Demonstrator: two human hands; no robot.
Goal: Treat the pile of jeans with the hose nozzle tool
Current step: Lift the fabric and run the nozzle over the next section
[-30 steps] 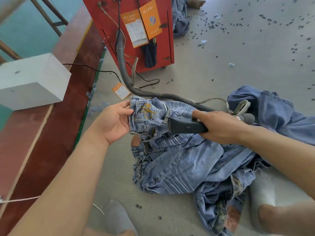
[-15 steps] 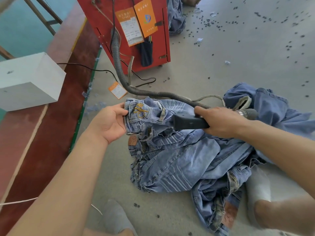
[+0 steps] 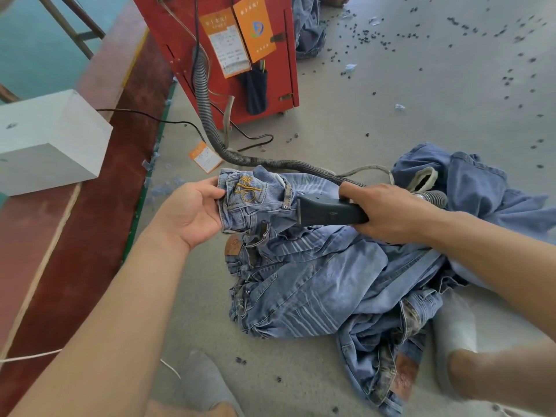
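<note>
At the bottom edge, two feet in grey slippers [image 3: 201, 383] rest on the concrete floor [image 3: 391, 94], one on each side of the jeans [image 3: 316, 284]. The jeans lie in a rumpled heap between the feet and spread away to the right, with a brown leather patch showing at the nearer right edge of the heap.

Above the heap, the left hand [image 3: 192, 213] comes in from the lower left, palm turned up and rightwards. Its thumb and fingers pinch the waistband end of the top pair, beside a back pocket stitched in yellow thread, and hold that end lifted off the heap.

The right hand [image 3: 388, 212] reaches in from the right with its forearm running down towards the lower right corner. Its fingers are clenched round the dark nozzle [image 3: 328, 210]. The nozzle lies nearly level, its long axis running left to right. Its flat mouth points left and meets the denim just right of the stitched pocket.

From behind the right hand, a grey ribbed hose [image 3: 210, 115] curves across the floor and climbs the red cabinet [image 3: 288, 55] farther off, which carries two orange tags [image 3: 254, 28]. A black cable [image 3: 144, 115] trails left of it. A white box [image 3: 51, 139] sits on a red-brown ledge [image 3: 90, 221] on the left. Dark specks dot the far floor.
</note>
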